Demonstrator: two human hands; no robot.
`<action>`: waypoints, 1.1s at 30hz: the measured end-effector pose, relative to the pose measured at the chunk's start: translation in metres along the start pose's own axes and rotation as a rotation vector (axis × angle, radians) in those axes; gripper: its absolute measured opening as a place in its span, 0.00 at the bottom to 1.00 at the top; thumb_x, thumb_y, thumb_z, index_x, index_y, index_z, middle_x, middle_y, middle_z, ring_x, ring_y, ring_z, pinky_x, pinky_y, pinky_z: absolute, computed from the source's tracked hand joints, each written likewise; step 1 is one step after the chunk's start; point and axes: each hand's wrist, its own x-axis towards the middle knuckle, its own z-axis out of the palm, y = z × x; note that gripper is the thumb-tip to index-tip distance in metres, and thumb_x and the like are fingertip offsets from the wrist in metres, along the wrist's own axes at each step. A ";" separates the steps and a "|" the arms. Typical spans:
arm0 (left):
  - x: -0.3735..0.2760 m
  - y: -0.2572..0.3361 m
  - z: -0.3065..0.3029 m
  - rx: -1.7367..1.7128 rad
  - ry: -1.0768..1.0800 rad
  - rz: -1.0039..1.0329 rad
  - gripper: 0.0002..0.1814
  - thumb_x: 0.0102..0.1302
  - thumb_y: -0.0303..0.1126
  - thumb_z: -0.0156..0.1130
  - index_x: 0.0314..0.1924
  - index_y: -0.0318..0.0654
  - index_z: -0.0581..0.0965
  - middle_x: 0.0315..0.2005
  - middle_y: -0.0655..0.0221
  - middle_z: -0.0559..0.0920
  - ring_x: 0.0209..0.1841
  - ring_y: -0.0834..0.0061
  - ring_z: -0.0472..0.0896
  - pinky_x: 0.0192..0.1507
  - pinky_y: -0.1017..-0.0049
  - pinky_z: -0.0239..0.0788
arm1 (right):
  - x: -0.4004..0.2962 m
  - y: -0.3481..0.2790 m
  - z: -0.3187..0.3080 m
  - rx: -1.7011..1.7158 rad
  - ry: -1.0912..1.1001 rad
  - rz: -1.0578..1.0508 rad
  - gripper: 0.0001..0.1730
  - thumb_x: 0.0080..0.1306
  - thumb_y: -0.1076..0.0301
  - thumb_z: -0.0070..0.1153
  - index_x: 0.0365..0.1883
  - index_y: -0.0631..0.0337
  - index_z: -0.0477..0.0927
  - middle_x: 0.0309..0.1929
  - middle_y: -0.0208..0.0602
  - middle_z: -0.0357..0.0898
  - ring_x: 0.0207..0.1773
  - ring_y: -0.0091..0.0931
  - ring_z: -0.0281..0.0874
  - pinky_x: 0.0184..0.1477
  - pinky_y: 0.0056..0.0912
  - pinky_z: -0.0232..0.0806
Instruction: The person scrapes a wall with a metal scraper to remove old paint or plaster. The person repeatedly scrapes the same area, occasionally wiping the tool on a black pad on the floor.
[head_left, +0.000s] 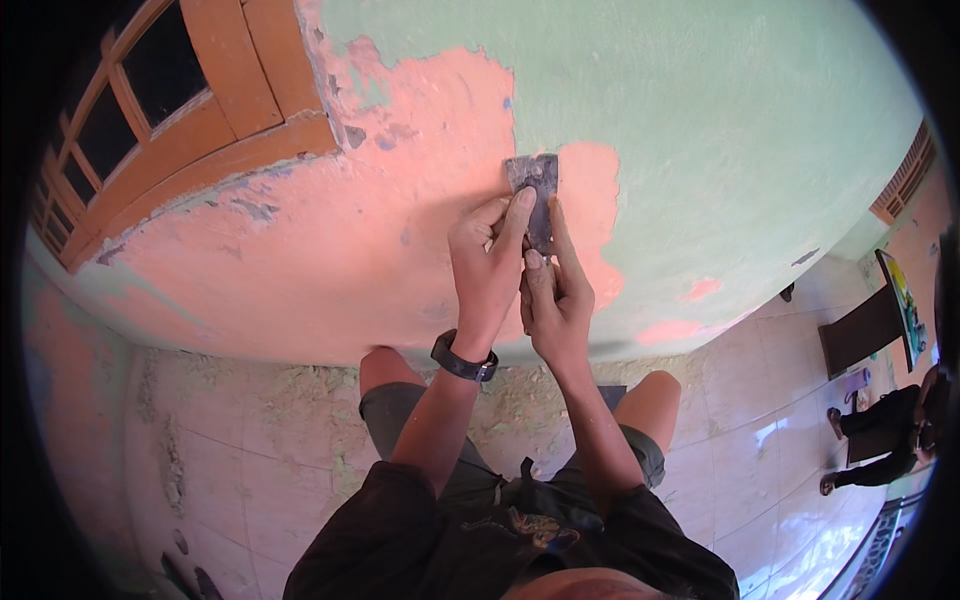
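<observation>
A metal paint scraper (540, 210) points up the wall, its wide blade edge at the border between bared pink plaster (442, 112) and green paint (675, 112). My right hand (559, 300) grips it low, around the handle, which is mostly hidden by the fingers; one finger runs up along the blade's right side. My left hand (487, 247) pinches the blade's left side, thumb flat on its face. A black watch band circles my left wrist. Small light flakes sit near the blade's top edge.
An orange wooden window frame (262, 82) with dark panes is at upper left. Paint flakes (300, 397) litter the tiled floor (217, 465) along the wall's foot. To the right stand a dark table (862, 337) and another person (877, 435) in dark trousers.
</observation>
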 end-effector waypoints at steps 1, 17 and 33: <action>-0.003 0.001 0.001 0.003 0.012 -0.017 0.18 0.77 0.37 0.62 0.30 0.31 0.81 0.18 0.80 0.74 0.22 0.93 0.68 0.22 0.81 0.57 | 0.001 -0.003 0.001 -0.004 0.002 -0.008 0.35 0.78 0.74 0.46 0.82 0.61 0.56 0.29 0.23 0.70 0.28 0.13 0.59 0.32 0.18 0.58; -0.005 0.010 0.002 0.042 -0.018 0.029 0.18 0.77 0.35 0.62 0.29 0.29 0.80 0.18 0.78 0.75 0.23 0.92 0.70 0.23 0.80 0.59 | -0.011 -0.011 0.013 0.183 0.051 0.079 0.34 0.80 0.74 0.42 0.83 0.60 0.53 0.34 0.23 0.73 0.27 0.11 0.59 0.27 0.18 0.55; -0.001 0.003 -0.003 0.072 0.026 0.068 0.20 0.76 0.36 0.63 0.27 0.30 0.80 0.17 0.80 0.74 0.21 0.92 0.67 0.21 0.81 0.56 | -0.013 -0.009 0.019 0.162 0.046 0.034 0.33 0.81 0.73 0.42 0.83 0.59 0.53 0.32 0.22 0.73 0.27 0.11 0.60 0.28 0.18 0.58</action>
